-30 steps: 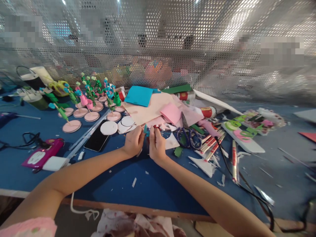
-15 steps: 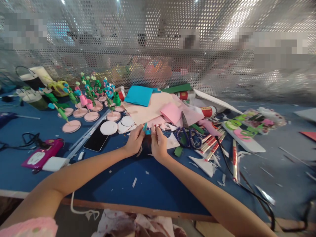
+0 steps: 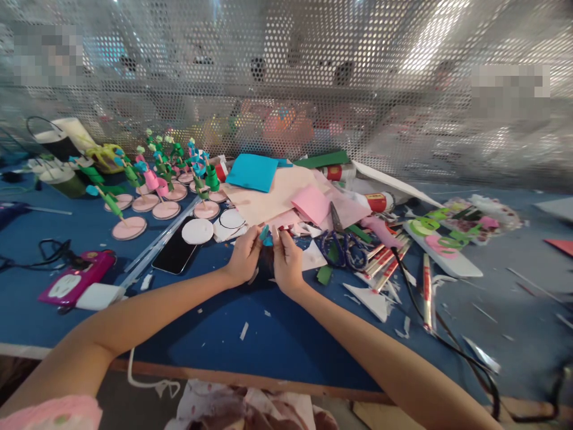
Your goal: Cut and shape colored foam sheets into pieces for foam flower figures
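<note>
My left hand [image 3: 244, 258] and my right hand [image 3: 286, 260] meet over the middle of the blue table [image 3: 215, 334]. Both pinch a small teal paper piece [image 3: 265, 234] between their fingertips, fingers closed on it. Just beyond the hands lies a pile of pink, peach and teal paper sheets [image 3: 286, 194]. Purple-handled scissors [image 3: 342, 242] lie to the right of my right hand. A black phone [image 3: 175, 254] lies to the left of my left hand.
Several small paper flower figures on pink round bases [image 3: 161, 179] stand at the back left. Glue sticks [image 3: 380, 202], pens [image 3: 425, 292], a black cable [image 3: 447, 340] and paper scraps lie at the right. A pink case [image 3: 74, 283] sits at the left. A perforated metal screen [image 3: 286, 77] closes the back.
Both hands have shifted slightly forward and turned the small teal piece between the fingertips. Nothing else on the table has moved.
</note>
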Demonstrator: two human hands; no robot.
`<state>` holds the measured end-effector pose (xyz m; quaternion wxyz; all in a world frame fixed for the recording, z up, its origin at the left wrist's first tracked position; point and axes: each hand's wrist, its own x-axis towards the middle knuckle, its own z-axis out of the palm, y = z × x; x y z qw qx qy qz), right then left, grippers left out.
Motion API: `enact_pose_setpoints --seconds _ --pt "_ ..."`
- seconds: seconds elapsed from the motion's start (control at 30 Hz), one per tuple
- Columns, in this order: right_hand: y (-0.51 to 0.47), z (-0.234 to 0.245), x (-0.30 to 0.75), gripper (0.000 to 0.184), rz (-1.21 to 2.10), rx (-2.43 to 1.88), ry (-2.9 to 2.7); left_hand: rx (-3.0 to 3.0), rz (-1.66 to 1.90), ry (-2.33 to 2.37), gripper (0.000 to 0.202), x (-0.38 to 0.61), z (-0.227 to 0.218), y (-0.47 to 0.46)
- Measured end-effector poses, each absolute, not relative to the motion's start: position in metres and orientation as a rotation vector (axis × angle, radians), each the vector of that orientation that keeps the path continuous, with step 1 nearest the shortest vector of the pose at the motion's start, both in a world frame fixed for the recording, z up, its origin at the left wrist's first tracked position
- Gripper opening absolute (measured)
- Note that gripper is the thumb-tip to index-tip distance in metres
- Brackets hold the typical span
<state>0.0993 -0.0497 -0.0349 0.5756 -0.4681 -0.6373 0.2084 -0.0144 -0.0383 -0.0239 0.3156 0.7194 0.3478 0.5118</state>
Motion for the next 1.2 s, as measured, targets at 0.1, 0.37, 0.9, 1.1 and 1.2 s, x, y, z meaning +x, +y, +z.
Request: enact_pose_setpoints --seconds 0.1,0.37,0.9,1.1,1.2 --pt "-0.0502 -0.0348 0.0997 0.028 0.449 -1.104 -1.502 1.882 1.361 0.933 0.035 -0.0125 -0.0251 -0.039" --pt "-0.0539 -0.036 0.0998 0.018 0.293 -1.137 -1.504 1.772 1.406 1.073 0.03 -0.0068 -0.0326 -0.0413" --pt "-0.0541 -0.0382 0.0977 0.025 0.384 -1.035 -1.492 1.95 1.445 1.057 0.024 -0.0096 -0.0266 -0.0456" --pt "-0.0525 -0.0372 0.0989 0.026 0.569 -1.034 -1.447 1.988 1.464 1.006 0.021 -0.0097 -0.0248 -0.0454" --pt "-0.0518 -0.0369 0.1 0.027 0.587 -1.03 -1.439 2.011 1.468 0.975 0.018 -0.0101 -0.0251 -0.0451"
